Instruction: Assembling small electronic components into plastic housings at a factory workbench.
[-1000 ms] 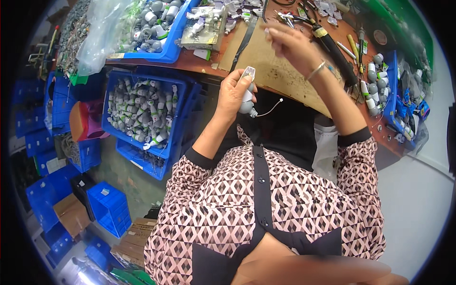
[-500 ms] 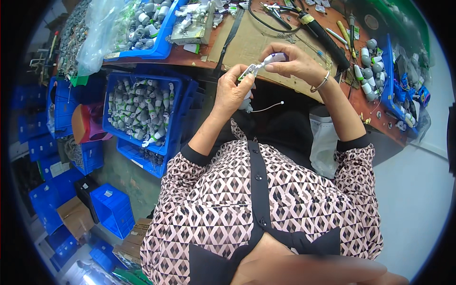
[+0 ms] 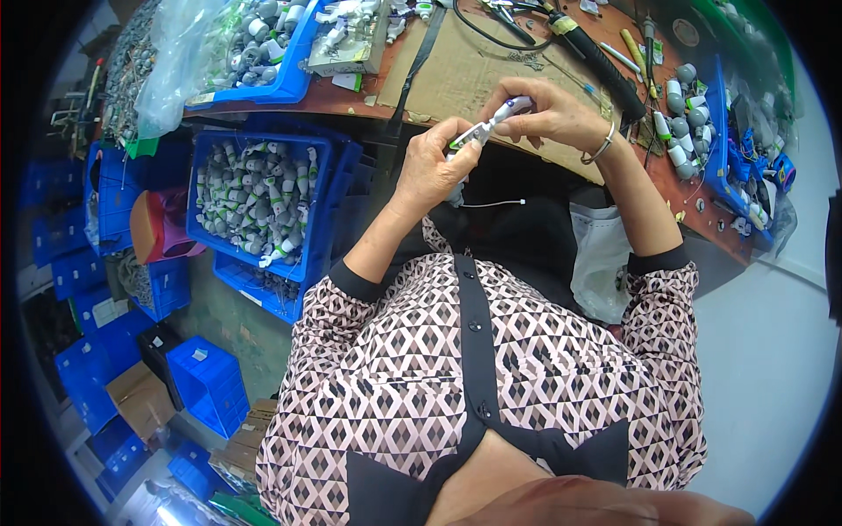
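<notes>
My left hand (image 3: pixel 434 167) is closed round a white plastic housing (image 3: pixel 475 137) with a green edge, held just in front of the bench edge. A thin white cable (image 3: pixel 498 204) with a small connector hangs out below that hand; where it joins is hidden by my fingers. Between the thumb and fingers of my right hand (image 3: pixel 554 116) is a white piece with a purple patch (image 3: pixel 510 107). Its lower end meets the housing, and I cannot tell whether the two are joined.
Under my hands lies a cardboard sheet (image 3: pixel 474 74) on the reddish bench. A black-handled tool (image 3: pixel 596 66) and its cord rest on it. Blue bins of grey-and-white parts stand at the far left (image 3: pixel 294 74), lower left (image 3: pixel 195 206) and right (image 3: pixel 717 131). A clear bag (image 3: pixel 598 263) hangs by my lap.
Both hands stay together and shift only slightly. The housing has tilted a little between my fingers, and less of the grey part below my left hand shows.
</notes>
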Demonstrator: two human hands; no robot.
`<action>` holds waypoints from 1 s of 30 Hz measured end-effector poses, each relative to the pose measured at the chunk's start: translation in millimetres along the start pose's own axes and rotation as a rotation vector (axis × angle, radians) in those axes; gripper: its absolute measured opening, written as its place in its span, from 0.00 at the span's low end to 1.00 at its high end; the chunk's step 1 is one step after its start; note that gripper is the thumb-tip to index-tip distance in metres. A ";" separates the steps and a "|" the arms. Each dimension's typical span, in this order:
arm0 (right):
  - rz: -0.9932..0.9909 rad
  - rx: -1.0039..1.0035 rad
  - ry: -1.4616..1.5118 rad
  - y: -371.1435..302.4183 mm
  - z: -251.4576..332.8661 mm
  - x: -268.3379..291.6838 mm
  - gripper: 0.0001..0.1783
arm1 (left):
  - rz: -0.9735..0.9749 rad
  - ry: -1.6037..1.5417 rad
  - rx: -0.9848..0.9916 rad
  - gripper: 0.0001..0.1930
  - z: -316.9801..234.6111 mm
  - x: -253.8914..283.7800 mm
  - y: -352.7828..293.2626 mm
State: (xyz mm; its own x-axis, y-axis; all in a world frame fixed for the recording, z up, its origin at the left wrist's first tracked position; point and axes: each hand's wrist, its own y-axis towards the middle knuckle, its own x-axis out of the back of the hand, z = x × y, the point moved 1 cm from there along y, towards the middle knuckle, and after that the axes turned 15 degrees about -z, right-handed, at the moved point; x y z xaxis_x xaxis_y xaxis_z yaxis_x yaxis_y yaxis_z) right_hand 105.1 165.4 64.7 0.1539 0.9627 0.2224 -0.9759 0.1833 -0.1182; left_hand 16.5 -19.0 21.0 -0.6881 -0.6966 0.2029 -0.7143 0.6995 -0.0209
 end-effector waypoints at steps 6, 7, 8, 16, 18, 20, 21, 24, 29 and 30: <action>-0.011 0.031 -0.038 0.5 0.7 2.1 0.12 | 0.014 0.012 -0.014 0.10 -1.6 -3.7 1.6; -0.011 0.042 -0.047 0.7 0.1 3.0 0.12 | -0.002 -0.020 -0.006 0.09 -0.9 -4.4 1.2; -0.007 0.055 -0.054 1.9 -1.2 3.0 0.12 | -0.005 -0.020 -0.004 0.09 0.3 -4.1 1.6; -0.053 0.034 -0.048 0.5 -5.0 1.3 0.11 | -0.039 0.082 -0.072 0.10 -1.3 -3.4 3.9; -0.051 0.036 -0.046 0.5 -5.2 0.7 0.11 | -0.034 0.089 -0.076 0.10 0.8 -3.2 2.9; -0.018 0.045 -0.116 0.1 -5.4 1.0 0.11 | -0.028 0.094 -0.079 0.10 -0.2 -4.2 2.1; -0.019 0.043 -0.116 -0.5 -6.0 0.6 0.11 | -0.029 0.081 -0.047 0.10 -3.5 -5.3 1.9; -0.044 0.020 -0.097 -1.7 -8.1 -1.9 0.12 | -0.052 0.120 -0.091 0.09 -2.0 -6.7 3.6; -0.145 -0.024 0.032 -0.1 -11.9 -7.0 0.13 | -0.104 0.221 -0.280 0.07 -1.9 -9.1 4.1; -0.151 -0.024 0.036 0.5 -15.8 -8.1 0.13 | -0.150 0.259 -0.361 0.07 -2.8 -10.6 4.5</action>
State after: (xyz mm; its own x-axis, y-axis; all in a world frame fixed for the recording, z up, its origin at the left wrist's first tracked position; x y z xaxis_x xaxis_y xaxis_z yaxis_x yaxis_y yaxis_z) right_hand 105.8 160.8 47.5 0.3041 0.9304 0.2046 -0.9375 0.3304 -0.1091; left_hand 20.9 -8.0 21.5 -0.4940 -0.7635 0.4160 -0.6819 0.6371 0.3594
